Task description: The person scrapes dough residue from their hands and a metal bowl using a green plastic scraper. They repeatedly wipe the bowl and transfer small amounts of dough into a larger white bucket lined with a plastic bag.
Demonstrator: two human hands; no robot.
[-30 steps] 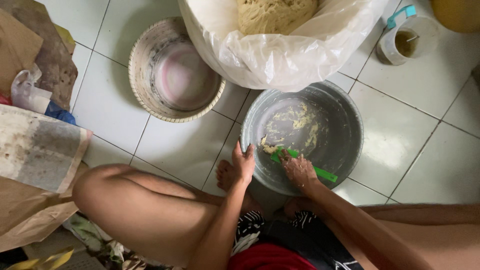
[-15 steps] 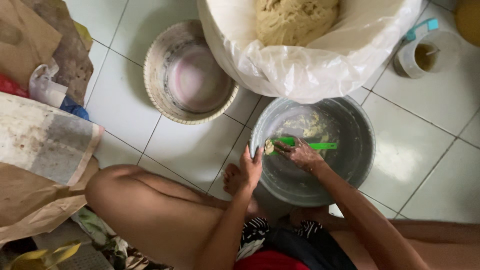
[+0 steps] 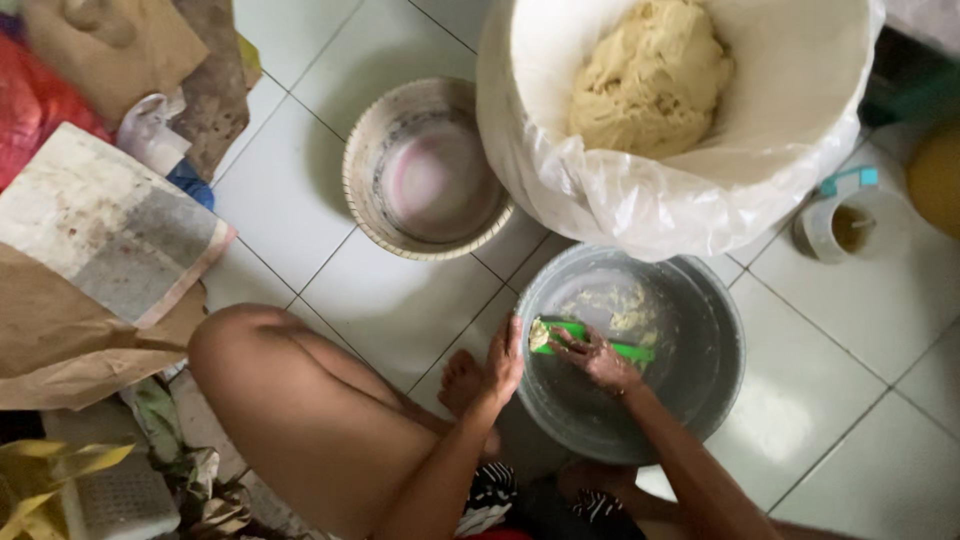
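Note:
A grey metal basin (image 3: 700, 400) smeared with dough scraps sits on the white tiled floor in front of me. My left hand (image 3: 503, 365) grips its near-left rim. My right hand (image 3: 598, 358) is inside the basin, closed on a green scraper (image 3: 572, 336) whose left end carries a lump of dough. Behind the basin stands a large white tub lined with clear plastic (image 3: 640, 190), holding a big mass of pale dough (image 3: 650, 80).
A round woven basket with a pink inside (image 3: 430, 175) stands left of the tub. A small white cup with a spoon (image 3: 838, 225) is at the right. Cloths, brown paper and bags (image 3: 100, 230) pile up at the left. My bent knee (image 3: 270, 390) is below.
The view has shifted, so everything sits further right and lower. My right hand has drawn the green scraper across the basin bottom toward the left rim, gathering dough at its end.

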